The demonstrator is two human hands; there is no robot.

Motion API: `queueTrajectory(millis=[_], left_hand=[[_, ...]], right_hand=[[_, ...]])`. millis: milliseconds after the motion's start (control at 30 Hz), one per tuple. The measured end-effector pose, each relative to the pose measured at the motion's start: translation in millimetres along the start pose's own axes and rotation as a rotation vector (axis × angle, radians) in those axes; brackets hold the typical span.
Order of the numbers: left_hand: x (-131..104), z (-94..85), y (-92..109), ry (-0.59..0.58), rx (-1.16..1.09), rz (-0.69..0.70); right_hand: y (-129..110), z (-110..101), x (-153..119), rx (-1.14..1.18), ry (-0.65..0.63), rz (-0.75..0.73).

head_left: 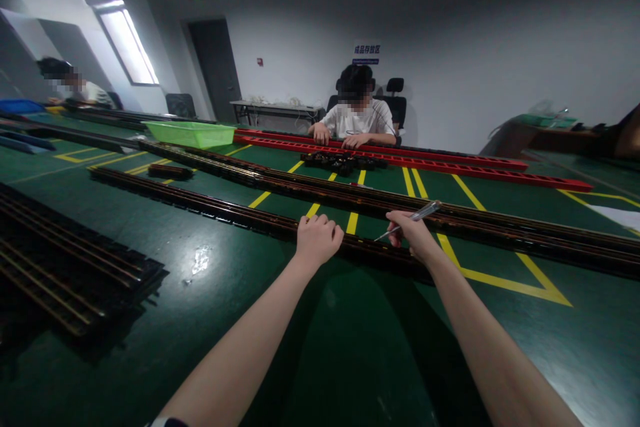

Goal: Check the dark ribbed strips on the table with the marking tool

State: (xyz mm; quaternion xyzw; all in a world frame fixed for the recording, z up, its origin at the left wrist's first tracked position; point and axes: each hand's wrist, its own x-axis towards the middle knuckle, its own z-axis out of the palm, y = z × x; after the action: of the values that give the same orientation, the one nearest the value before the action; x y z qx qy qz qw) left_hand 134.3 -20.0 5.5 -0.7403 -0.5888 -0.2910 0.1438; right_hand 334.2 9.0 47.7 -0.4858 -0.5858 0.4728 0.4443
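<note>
My left hand point(320, 239) lies closed over a long dark rail point(240, 212), its fingers curled round the far side. My right hand point(409, 232) grips a screwdriver point(425, 211) with a clear handle. Its thin metal shaft slants down to the left, and the tip is at the rail's top, right of my left hand. Whether the tip touches a screw is too small to tell. My right forearm hides part of the rail's right end. Just beyond my hands, another long dark rail point(480, 221) runs roughly parallel.
Dark rails point(75, 267) lie stacked at left. A short dark piece point(170, 171) rests beyond my rail, near a light-green basket point(193, 135). Across the green table point(225, 320), a co-worker point(357, 120) has both hands at red rails point(450, 172). Another person point(95, 93) sits far left.
</note>
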Motion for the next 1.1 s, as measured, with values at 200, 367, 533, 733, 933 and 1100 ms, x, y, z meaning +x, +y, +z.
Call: queueTrajectory(millis=[200, 367, 533, 733, 933, 1100], left_hand=[[0.4, 0.9, 0.0, -0.003, 0.005, -0.005], [0.9, 0.8, 0.8, 0.002, 0.032, -0.003], [1.2, 0.9, 0.7, -0.001, 0.045, -0.003], [0.7, 0.9, 0.2, -0.007, 0.023, -0.004], [1.7, -2.5, 0.8, -0.013, -0.041, -0.05], [3.9, -5.3, 1.6, -0.043, -0.071, -0.154]], right_hand=[[0.0, -3.2, -0.8, -0.018, -0.04, -0.022], [3.0, -2.2, 0.1, 0.02, -0.015, -0.036], [5.4, -3.3, 2.0, 0.058, 0.053, -0.017], [5.8, -4.3, 1.3, 0.07, 0.051, -0.021], [4.6, -2.2, -1.0, 0.084, 0.058, -0.028], [6.3, -2.2, -0.3, 0.077, 0.056, -0.046]])
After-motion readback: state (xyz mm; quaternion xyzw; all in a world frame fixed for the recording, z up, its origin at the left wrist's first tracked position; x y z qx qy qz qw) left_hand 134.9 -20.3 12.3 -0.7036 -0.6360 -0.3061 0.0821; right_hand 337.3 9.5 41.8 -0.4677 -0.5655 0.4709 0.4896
